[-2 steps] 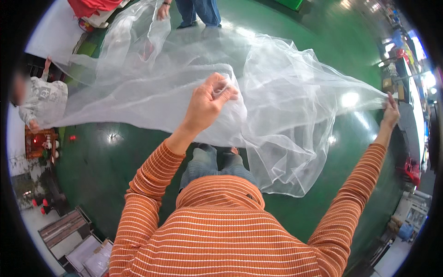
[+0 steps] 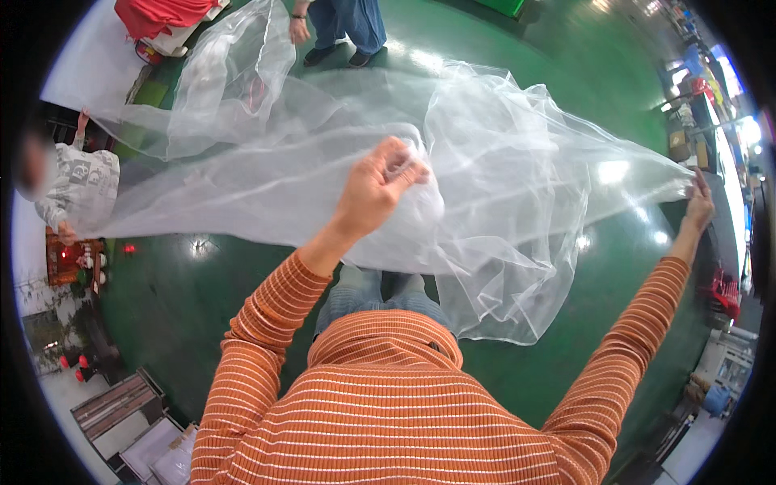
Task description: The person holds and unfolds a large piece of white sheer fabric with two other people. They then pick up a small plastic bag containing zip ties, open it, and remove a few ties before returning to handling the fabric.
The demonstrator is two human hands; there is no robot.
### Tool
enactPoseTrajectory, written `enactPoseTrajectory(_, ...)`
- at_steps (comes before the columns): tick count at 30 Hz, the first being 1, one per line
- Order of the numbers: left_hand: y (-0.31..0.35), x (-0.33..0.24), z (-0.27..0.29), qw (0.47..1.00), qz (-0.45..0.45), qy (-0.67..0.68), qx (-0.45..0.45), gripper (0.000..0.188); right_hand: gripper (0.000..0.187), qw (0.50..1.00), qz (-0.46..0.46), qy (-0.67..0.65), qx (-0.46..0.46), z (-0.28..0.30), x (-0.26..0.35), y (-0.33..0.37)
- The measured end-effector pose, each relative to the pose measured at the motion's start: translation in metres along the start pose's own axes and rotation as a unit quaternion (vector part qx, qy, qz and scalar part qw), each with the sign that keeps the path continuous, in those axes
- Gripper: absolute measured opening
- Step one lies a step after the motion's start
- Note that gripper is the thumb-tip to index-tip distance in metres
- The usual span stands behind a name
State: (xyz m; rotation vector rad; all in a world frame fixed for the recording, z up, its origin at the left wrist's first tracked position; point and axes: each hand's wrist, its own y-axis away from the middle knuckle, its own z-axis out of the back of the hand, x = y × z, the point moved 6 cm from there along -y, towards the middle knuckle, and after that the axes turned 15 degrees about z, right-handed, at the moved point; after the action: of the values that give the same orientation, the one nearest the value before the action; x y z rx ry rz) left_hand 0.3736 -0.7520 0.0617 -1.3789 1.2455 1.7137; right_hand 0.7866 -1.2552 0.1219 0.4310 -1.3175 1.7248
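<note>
A large sheet of sheer white fabric (image 2: pixel 501 162) spreads across the space in front of me, crumpled and folded over at the middle. Near the centre, my left hand (image 2: pixel 378 184) is closed round a bunched part of it. My right hand (image 2: pixel 700 202), stretched far out to the right, pinches a corner, and the cloth runs taut back toward the middle. At the far left, a person in a grey-white patterned top (image 2: pixel 87 179) holds the other end with both hands. Loose folds hang between my hands, in front of my legs.
Another person in blue jeans (image 2: pixel 347 24) stands at the far side, one hand beside the fabric. Green floor (image 2: pixel 218 315) lies beneath. Red cloth (image 2: pixel 158 18) covers something at the upper left. Boxes (image 2: pixel 681 147) and a red plastic chair (image 2: pixel 725 293) stand along the right.
My right hand has moved slightly outward and down, my left hand a little right and down. The far person's hand has come away from the fabric. The left end has dipped a little.
</note>
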Motion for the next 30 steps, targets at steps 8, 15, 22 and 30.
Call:
enactPoseTrajectory(8, -0.028, 0.005, -0.096, 0.992, -0.049, 0.008, 0.114, 0.018, 0.033, 0.990, 0.016, 0.135, 0.026, 0.190, -0.034, -0.100)
enactPoseTrajectory(15, -0.060, -0.070, -0.137, 0.984, -0.119, 0.035, 0.129, 0.018, 0.037, 0.844, -0.051, -0.058, 0.531, -0.170, 0.247, 0.129)
enactPoseTrajectory(22, -0.074, -0.105, -0.152, 0.972, -0.164, -0.096, 0.136, 0.025, 0.032, 0.941, -0.070, 0.010, 0.332, -0.185, 0.128, 0.093)
enactPoseTrajectory(30, -0.084, -0.003, 0.034, 0.988, 0.034, -0.147, -0.031, 0.020, 0.033, 0.949, 0.050, 0.307, 0.045, 0.070, 0.051, -0.152)
